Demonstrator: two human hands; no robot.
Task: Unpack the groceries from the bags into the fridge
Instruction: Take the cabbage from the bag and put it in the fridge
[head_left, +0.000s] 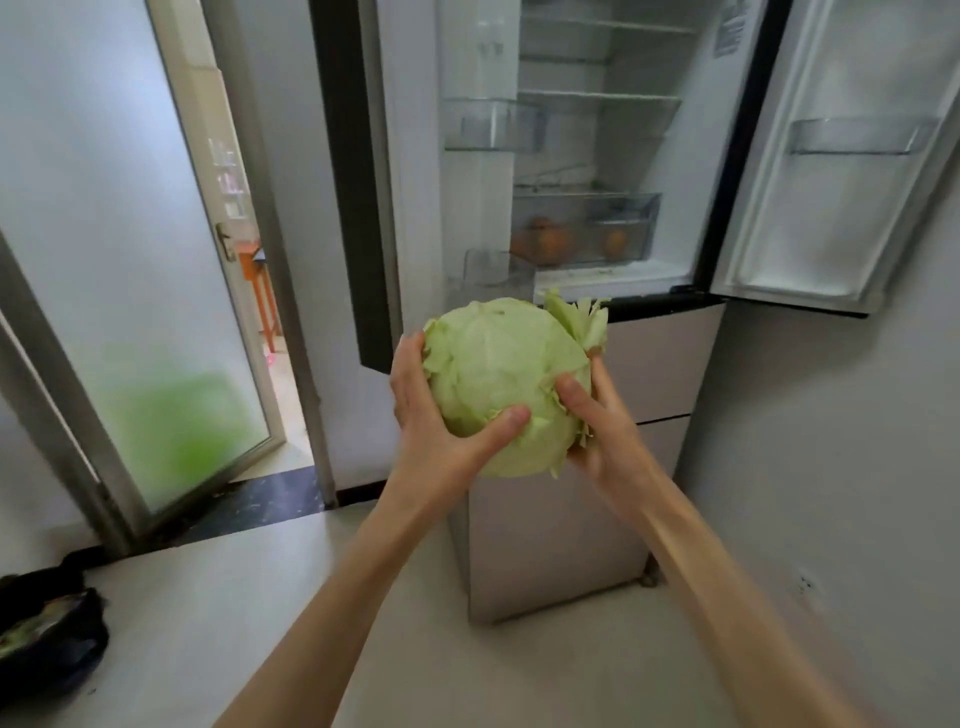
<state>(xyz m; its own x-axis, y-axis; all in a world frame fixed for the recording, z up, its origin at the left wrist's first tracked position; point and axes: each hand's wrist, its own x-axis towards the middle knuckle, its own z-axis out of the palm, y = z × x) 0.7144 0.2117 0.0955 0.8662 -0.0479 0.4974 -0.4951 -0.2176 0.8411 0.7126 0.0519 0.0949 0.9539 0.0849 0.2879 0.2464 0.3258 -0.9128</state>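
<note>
i see both hands, left hand (436, 415) and right hand (597, 415), gripping a cabbage (504, 379) before the open fridge (582, 156). pale floor (260, 597); dark bag (47, 629) near left, frosted glass door (130, 260) far left.

I see a leafy, matt cabbage (501, 384), clear glossy plastic fridge door bins (491, 124), a frosted glass door (119, 260) and a smooth matt floor (249, 613).

Frosted glass door (130, 249), ajar
</note>
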